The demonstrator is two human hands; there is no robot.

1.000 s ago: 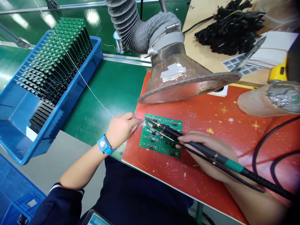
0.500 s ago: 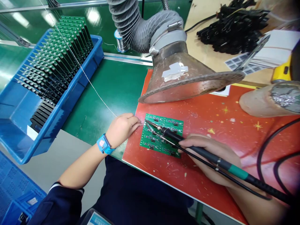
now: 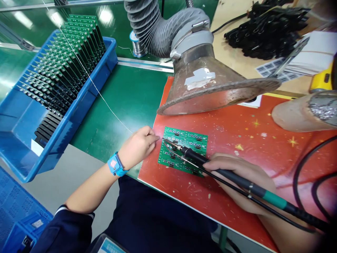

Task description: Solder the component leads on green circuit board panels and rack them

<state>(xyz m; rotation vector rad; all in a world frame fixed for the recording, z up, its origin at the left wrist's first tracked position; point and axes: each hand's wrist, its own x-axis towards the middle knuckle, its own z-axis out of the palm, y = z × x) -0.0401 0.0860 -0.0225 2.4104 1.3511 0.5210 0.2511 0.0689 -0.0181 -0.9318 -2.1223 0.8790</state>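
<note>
A green circuit board [image 3: 189, 168] lies flat on a red mat, dotted with small dark parts. My right hand [image 3: 242, 179] is closed around a soldering iron [image 3: 234, 175] with a black and green handle; a thin metal tube runs along its side. The iron's tip meets the board's left part, though contact is too small to make out. At the board's left edge my left hand [image 3: 139, 146] pinches a thin solder wire [image 3: 107, 106], its end close to the tip. The wire trails up and left past the blue bin. A blue band circles my left wrist.
A fume extractor hood [image 3: 210, 84] on a grey hose hangs over the board's far side. At left, a blue bin [image 3: 105, 66] holds several upright boards. Behind are a solder spool [image 3: 138, 45] and black cables [image 3: 265, 33]; a solder-filled cup [image 3: 297, 112] lies right.
The iron's tip and my left fingertips have shifted very slightly on the board's left side. Both hands keep their holds; the whole view has moved a little.
</note>
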